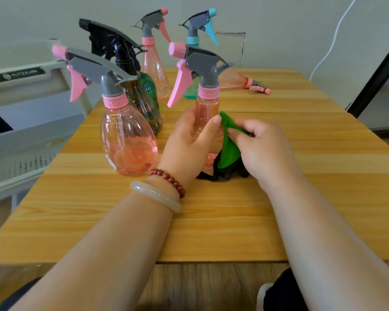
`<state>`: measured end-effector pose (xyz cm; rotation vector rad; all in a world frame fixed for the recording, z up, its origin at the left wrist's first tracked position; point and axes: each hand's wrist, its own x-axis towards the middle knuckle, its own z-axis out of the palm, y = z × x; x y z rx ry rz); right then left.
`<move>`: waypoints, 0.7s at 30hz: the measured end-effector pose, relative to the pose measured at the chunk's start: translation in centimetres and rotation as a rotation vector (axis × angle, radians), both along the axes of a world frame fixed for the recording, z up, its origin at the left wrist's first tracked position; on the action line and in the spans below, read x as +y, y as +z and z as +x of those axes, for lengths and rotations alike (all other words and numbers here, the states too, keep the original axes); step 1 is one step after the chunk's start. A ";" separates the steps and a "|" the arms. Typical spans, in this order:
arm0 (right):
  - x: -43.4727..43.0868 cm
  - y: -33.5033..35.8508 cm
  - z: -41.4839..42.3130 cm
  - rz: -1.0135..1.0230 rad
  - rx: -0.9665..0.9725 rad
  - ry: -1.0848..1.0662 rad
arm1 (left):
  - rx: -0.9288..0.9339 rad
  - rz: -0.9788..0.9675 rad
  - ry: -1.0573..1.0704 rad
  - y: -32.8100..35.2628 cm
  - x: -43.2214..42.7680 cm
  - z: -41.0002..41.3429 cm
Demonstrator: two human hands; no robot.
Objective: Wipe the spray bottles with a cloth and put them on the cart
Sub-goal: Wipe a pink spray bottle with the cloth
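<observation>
Green cloth point(229, 151), pinched in the right hand point(263, 149), touches the pink bottle point(206, 108) the left hand point(189, 140) grips; I'd turn it slowly, cart point(20, 90) at nine o'clock.

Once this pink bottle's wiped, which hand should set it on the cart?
Left, probably. The left hand grips the bottle, and the cart stands off the table's left edge. The right hand is pinching the cloth.
</observation>
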<state>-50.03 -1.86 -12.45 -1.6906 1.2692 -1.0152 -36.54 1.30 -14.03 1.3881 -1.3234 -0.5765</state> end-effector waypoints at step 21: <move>-0.4 0.2 0.1 -0.082 -0.159 -0.007 | -0.030 0.057 0.106 0.0 -0.2 0.3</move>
